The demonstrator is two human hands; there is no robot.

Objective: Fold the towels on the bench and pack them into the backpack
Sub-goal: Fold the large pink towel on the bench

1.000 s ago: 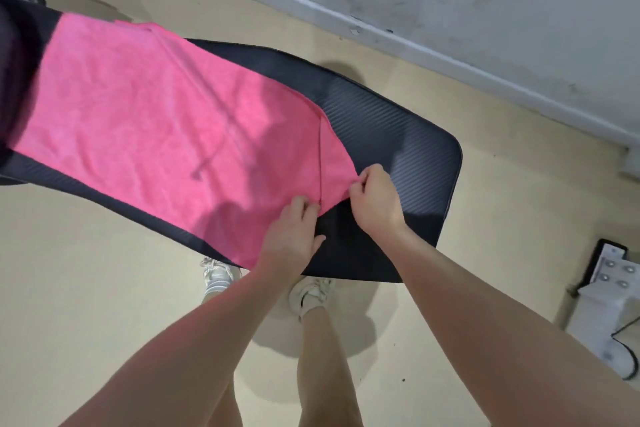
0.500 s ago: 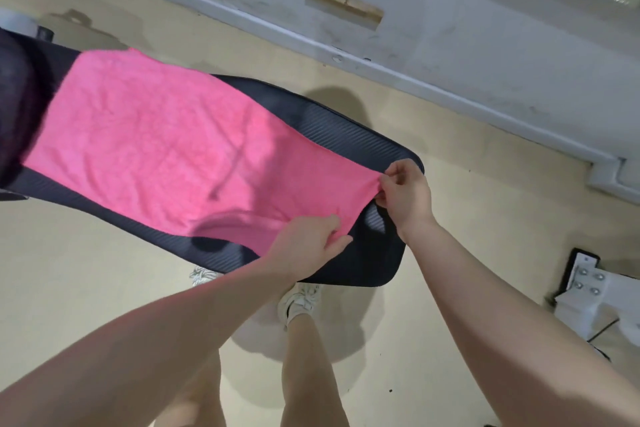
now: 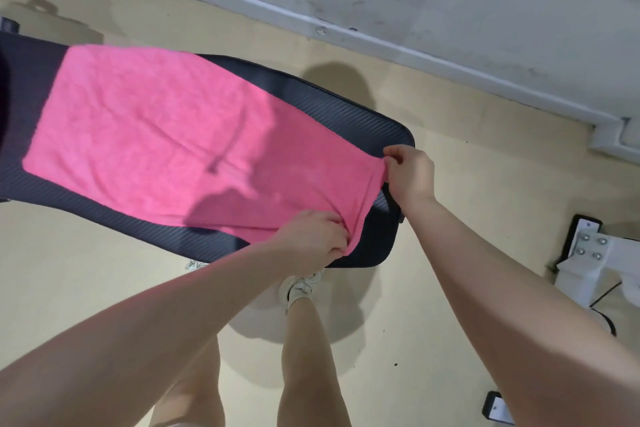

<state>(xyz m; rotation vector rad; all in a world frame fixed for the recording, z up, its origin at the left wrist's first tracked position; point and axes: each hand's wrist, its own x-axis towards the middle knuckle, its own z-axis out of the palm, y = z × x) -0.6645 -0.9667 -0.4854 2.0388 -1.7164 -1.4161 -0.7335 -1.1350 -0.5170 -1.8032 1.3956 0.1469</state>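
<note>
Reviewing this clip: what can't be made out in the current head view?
- Backpack: not in the head view at all.
- Bench: its far left end is cut off by the frame edge; its legs are hidden under the pad.
- Pink towel: the corners are hidden inside the left hand and right hand.
- Other towels: none visible.
- Phone-like object: cut by the bottom edge and partly behind the right forearm.

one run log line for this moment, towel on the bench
step: spreading flat | pink terry towel on black padded bench | left hand pinches near corner | right hand pinches far corner | backpack: unseen
</note>
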